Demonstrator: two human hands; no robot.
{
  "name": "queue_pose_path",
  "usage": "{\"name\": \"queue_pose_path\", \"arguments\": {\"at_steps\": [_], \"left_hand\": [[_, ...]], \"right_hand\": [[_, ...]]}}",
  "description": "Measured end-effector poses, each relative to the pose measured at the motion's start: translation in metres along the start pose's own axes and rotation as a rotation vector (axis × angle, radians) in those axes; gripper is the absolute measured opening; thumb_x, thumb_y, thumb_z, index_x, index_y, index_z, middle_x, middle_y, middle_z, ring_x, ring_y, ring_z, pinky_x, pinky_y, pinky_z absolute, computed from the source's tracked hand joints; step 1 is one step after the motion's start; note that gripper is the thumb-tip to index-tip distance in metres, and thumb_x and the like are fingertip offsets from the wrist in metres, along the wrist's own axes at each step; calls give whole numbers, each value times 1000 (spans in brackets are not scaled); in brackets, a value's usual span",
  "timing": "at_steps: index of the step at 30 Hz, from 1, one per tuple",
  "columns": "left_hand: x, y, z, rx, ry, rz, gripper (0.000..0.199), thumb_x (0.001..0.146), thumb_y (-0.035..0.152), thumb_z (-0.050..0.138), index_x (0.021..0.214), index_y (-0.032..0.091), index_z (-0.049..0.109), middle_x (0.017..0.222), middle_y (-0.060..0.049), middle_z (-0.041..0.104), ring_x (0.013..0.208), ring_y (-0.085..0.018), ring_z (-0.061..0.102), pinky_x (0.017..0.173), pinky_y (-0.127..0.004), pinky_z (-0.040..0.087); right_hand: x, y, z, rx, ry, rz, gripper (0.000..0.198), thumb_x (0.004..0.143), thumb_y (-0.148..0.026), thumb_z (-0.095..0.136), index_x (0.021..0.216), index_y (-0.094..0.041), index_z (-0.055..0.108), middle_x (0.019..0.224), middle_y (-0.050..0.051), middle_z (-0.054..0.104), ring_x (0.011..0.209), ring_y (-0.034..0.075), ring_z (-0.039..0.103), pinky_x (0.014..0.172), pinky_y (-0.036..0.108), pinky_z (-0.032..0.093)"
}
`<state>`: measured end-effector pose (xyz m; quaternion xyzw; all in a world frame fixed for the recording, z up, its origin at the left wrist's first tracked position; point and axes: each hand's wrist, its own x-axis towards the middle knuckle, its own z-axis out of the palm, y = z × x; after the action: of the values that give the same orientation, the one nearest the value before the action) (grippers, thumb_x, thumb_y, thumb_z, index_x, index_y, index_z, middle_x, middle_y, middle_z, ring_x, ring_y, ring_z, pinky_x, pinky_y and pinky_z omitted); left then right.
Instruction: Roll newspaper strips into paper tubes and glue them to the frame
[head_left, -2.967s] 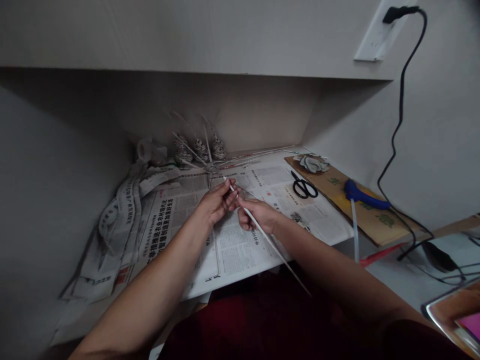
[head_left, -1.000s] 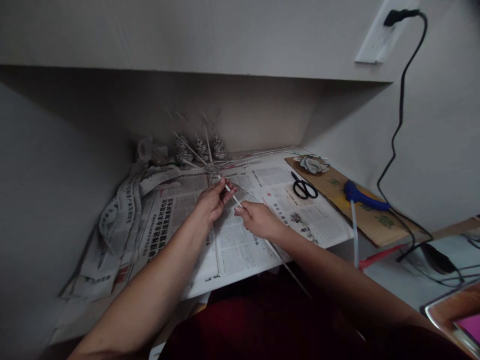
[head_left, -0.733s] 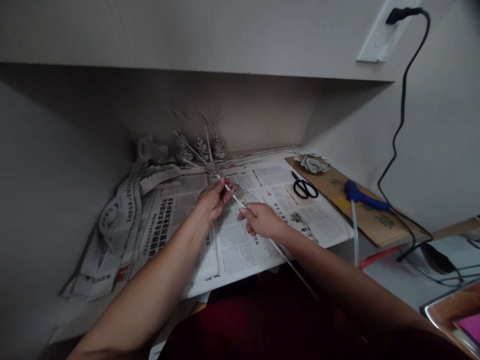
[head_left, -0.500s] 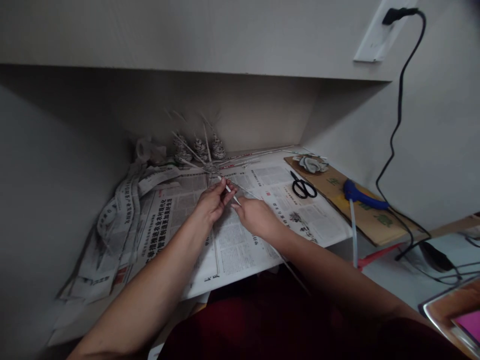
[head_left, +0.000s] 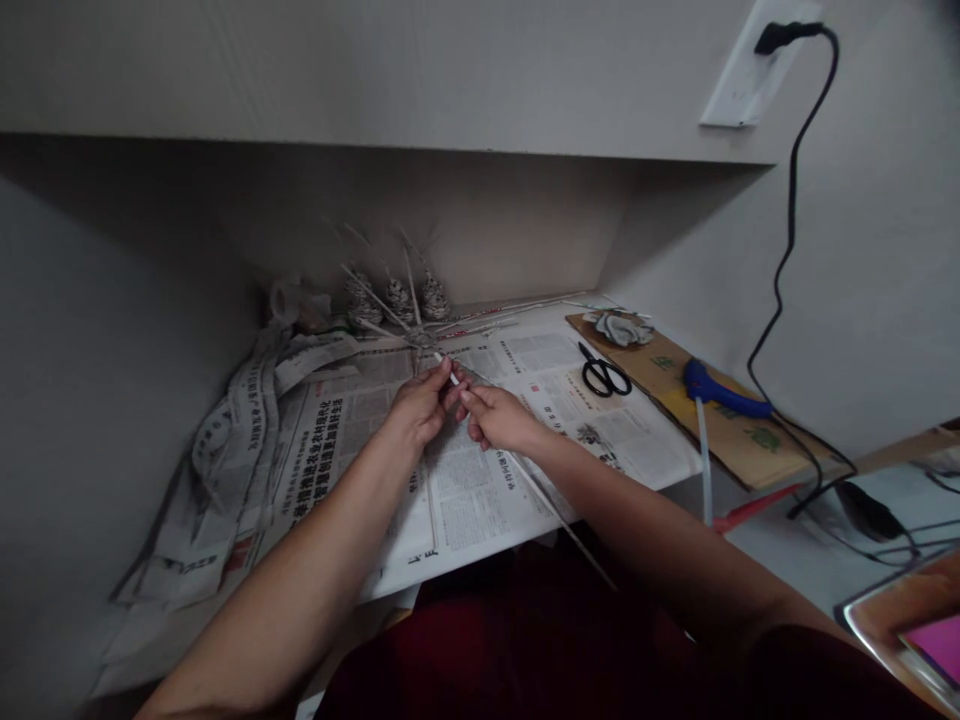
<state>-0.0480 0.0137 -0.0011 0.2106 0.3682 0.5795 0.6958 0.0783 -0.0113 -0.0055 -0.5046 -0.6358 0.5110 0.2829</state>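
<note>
My left hand [head_left: 425,404] is closed, pinching a thin white rolled-paper stick [head_left: 555,511] near its upper end. My right hand [head_left: 499,417] pinches the same stick just beside the left fingers. From under that hand the stick runs down to the right, past the front edge of the newspaper. Just beyond my fingertips lies a small woven paper piece [head_left: 421,337] with several paper sticks spreading from it like spokes. My fingers partly hide its near side. Newspaper sheets [head_left: 472,500] cover the surface beneath both hands.
Several small woven cones [head_left: 433,298] stand against the back wall. Newspaper strips [head_left: 251,400] pile up at left. To the right are black scissors [head_left: 606,377], cardboard [head_left: 720,440], a blue glue gun [head_left: 724,390] with a cord, and crumpled paper [head_left: 621,327]. A shelf panel [head_left: 375,80] overhangs.
My right hand has slid up and left along the paper stick, closer to my left fingers. More of the stick shows below it. The left hand stays nearly in place.
</note>
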Motion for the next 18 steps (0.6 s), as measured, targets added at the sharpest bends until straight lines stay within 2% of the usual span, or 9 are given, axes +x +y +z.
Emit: {"name": "queue_pose_path", "arguments": {"at_steps": [3,7,13,14,18], "left_hand": [[0,0,0,7,20,-12,18,89,14,55,73,11,62,61,-3,64,54,-9,64,52,-14,54],[4,3,-3,-23,47,22,19,89,13,55,71,13,62,61,-1,63,55,-8,64,55,-13,55],[10,12,-8,-125,67,94,21,90,15,54,71,12,62,63,-1,63,55,-7,64,55,-14,56],[9,12,-7,-121,60,83,21,90,16,54,71,12,62,62,-1,62,55,-8,64,54,-14,56],[6,11,-4,-94,27,34,21,91,16,51,74,10,62,61,-2,62,54,-8,64,48,-11,53]], "right_hand": [[1,-3,3,108,-12,38,31,99,-32,36,73,-19,49,44,-7,47,32,7,41,35,19,33],[-8,-2,0,245,-85,95,36,99,-40,33,79,-18,52,48,-5,51,35,8,46,34,19,28],[-55,20,-17,97,-77,59,27,94,-38,47,79,-17,56,52,-3,52,38,7,46,39,19,36],[-64,23,-20,143,-88,86,30,94,-40,46,78,-17,56,50,-3,50,37,8,44,38,20,35],[-92,28,-26,547,-242,275,38,95,-50,38,80,-18,52,48,-5,40,35,8,37,35,22,28]]}}
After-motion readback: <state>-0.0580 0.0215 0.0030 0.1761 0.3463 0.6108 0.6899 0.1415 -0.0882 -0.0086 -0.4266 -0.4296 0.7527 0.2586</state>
